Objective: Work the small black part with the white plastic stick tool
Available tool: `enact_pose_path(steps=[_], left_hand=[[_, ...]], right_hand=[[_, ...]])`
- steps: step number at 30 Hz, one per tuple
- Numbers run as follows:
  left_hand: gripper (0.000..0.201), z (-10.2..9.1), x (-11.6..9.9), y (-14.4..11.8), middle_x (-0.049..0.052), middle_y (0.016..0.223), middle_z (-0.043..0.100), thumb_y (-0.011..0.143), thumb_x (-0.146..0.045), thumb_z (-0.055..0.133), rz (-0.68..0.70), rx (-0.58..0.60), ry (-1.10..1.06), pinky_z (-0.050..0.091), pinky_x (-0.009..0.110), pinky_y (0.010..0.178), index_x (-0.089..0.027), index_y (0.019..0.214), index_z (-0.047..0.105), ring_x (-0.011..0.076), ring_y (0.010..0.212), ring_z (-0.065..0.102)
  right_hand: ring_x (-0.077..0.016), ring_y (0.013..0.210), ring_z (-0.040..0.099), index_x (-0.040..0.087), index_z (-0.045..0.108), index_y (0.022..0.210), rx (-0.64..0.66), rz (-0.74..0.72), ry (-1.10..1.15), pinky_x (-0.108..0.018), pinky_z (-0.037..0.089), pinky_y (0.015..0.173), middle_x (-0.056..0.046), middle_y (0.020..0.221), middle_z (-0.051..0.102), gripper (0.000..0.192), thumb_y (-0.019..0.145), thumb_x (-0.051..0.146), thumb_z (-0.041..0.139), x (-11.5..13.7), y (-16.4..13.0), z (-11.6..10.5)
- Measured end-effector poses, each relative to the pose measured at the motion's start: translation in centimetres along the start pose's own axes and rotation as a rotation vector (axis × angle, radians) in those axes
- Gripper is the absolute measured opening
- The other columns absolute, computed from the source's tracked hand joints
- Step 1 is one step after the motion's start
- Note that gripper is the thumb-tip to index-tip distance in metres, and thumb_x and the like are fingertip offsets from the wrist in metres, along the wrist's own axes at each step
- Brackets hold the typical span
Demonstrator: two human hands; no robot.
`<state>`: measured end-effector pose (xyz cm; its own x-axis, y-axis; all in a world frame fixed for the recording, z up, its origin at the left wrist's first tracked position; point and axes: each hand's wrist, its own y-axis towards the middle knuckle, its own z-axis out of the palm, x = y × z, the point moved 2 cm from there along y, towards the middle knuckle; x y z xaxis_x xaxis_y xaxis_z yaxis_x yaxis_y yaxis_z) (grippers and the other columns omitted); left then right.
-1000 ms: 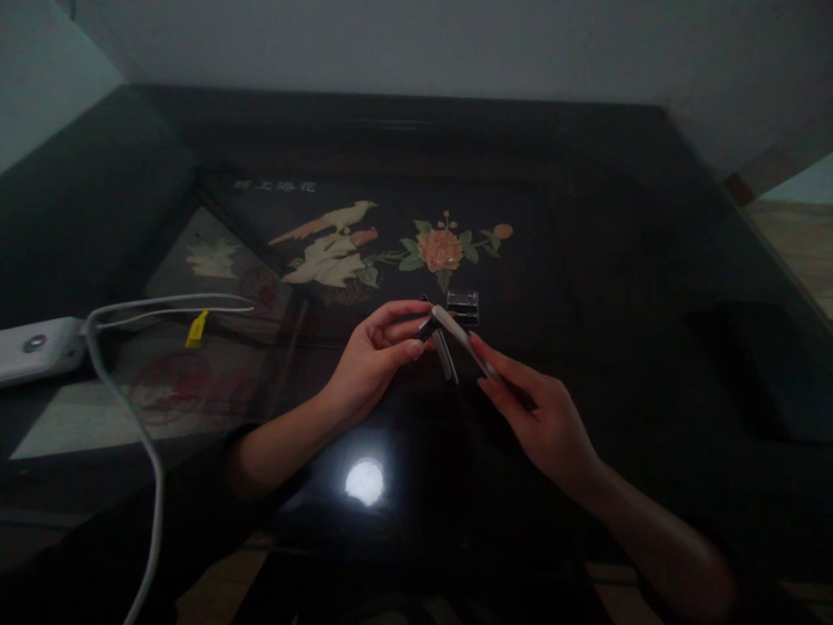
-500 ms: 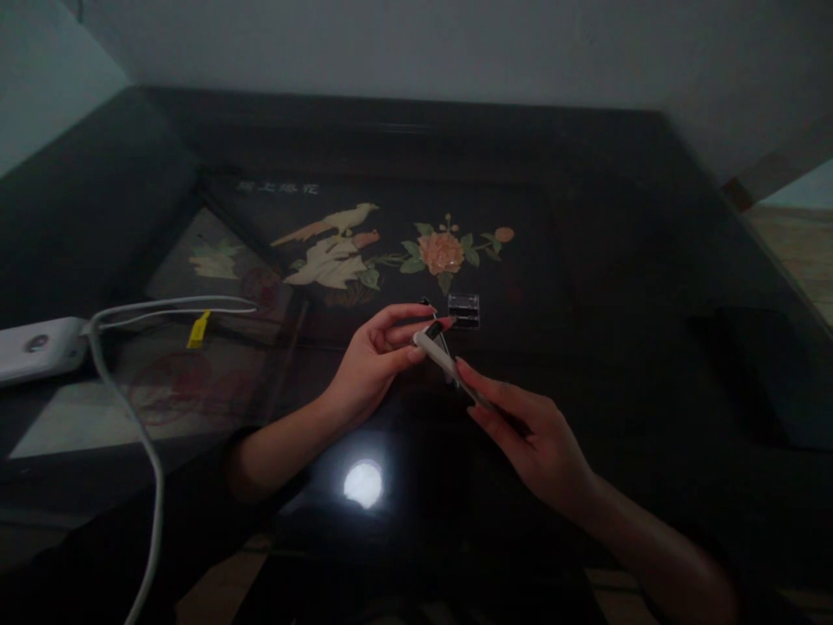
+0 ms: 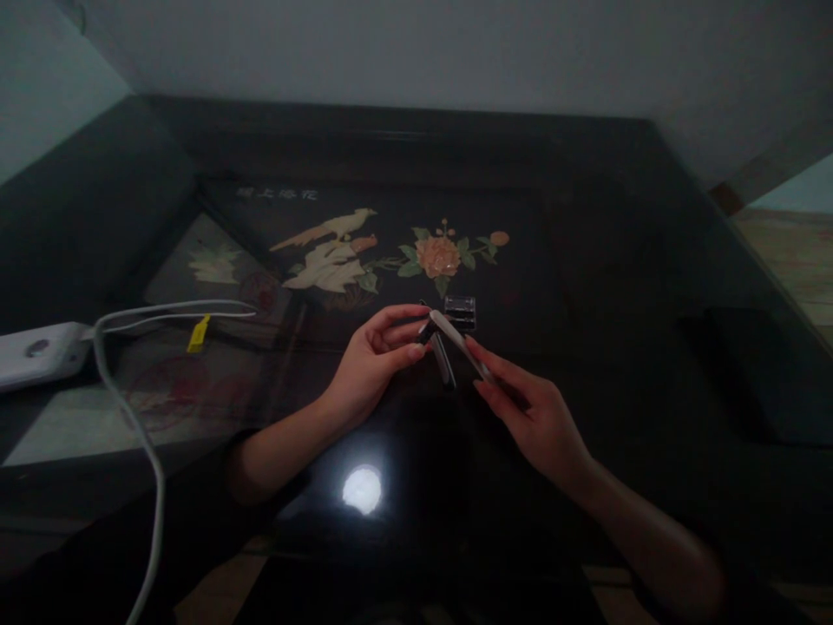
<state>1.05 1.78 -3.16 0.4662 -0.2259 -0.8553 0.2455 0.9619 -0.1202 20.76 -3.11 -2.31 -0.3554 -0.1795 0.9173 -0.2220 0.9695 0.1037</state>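
Observation:
In the head view, my left hand (image 3: 372, 360) is closed in a pinch on a small dark piece with a shiny edge (image 3: 443, 358), which angles down to the right. My right hand (image 3: 534, 415) grips a slim whitish bar (image 3: 454, 332) between thumb and fingers. The bar's far end meets or overlaps the top of the dark piece; whether the two are joined I cannot tell. Just behind the fingers lies a small clear case (image 3: 461, 311) with dark parts inside, on the glossy black table (image 3: 612, 260).
A white power strip (image 3: 42, 354) and its grey cable (image 3: 134, 417) take up the left side. A yellow tag (image 3: 199, 333) hangs by the thin white cord. At the right lies a dark flat object (image 3: 761, 373). A wall stands behind the table.
The whitish bar's far end has moved up and slightly right, away from my left fingertips. More of the dark piece below it now shows. My left hand has barely moved.

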Motion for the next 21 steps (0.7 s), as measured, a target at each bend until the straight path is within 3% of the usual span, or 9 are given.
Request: enact_pose_path(steps=[3, 6, 12, 16, 21], left_hand=[[0.044, 0.0, -0.1, -0.1, 0.005, 0.102, 0.078, 0.064, -0.02, 0.087, 0.02, -0.021, 0.053, 0.056, 0.027, 0.086, -0.02, 0.105, 0.069, 0.0187, 0.094, 0.072], [0.041, 0.0, -0.1, -0.1, 0.006, 0.109, 0.075, 0.067, -0.016, 0.084, 0.074, -0.051, 0.11, 0.054, 0.027, 0.088, -0.021, 0.106, 0.07, 0.0182, 0.1, 0.069], [0.035, -0.1, 0.1, -0.1, 0.003, 0.103, 0.073, 0.069, -0.016, 0.083, 0.145, -0.022, 0.192, 0.052, 0.025, 0.089, -0.021, 0.103, 0.074, 0.016, 0.098, 0.066], [0.037, -0.2, 0.3, -0.2, 0.005, 0.112, 0.072, 0.069, -0.019, 0.082, 0.152, -0.016, 0.268, 0.052, 0.03, 0.092, -0.02, 0.105, 0.073, 0.0196, 0.105, 0.065], [0.043, -0.4, 0.4, -0.1, 0.008, 0.12, 0.07, 0.069, -0.021, 0.082, 0.163, -0.02, 0.364, 0.052, 0.035, 0.096, -0.019, 0.11, 0.069, 0.0221, 0.109, 0.064]], right_hand=[[-0.0111, 0.054, 0.062, 0.025, 0.056, 0.14, -0.019, 0.098, 0.063, -0.023, 0.052, 0.047, -0.002, 0.083, 0.072, 0.045, 0.095, 0.026, 0.054, 0.0, 0.1, -0.3], [-0.0075, 0.04, 0.046, 0.02, 0.046, 0.145, -0.091, 0.192, 0.159, -0.019, 0.037, 0.034, 0.004, 0.066, 0.058, 0.049, 0.097, 0.032, 0.047, -0.1, 0.5, -1.0], [-0.011, 0.047, 0.049, 0.009, 0.04, 0.146, -0.16, 0.2, -0.008, -0.024, 0.041, 0.045, 0.004, 0.059, 0.055, 0.055, 0.095, 0.028, 0.046, -0.9, 1.5, -2.4], [-0.0125, 0.049, 0.048, 0.01, 0.048, 0.14, -0.172, 0.152, -0.139, -0.027, 0.04, 0.051, 0.005, 0.055, 0.052, 0.049, 0.094, 0.026, 0.046, -1.3, 1.6, -2.7], [-0.0132, 0.052, 0.05, 0.014, 0.053, 0.137, -0.107, 0.07, -0.2, -0.027, 0.038, 0.052, 0.002, 0.064, 0.057, 0.046, 0.093, 0.027, 0.048, -0.7, 1.0, -2.0]])
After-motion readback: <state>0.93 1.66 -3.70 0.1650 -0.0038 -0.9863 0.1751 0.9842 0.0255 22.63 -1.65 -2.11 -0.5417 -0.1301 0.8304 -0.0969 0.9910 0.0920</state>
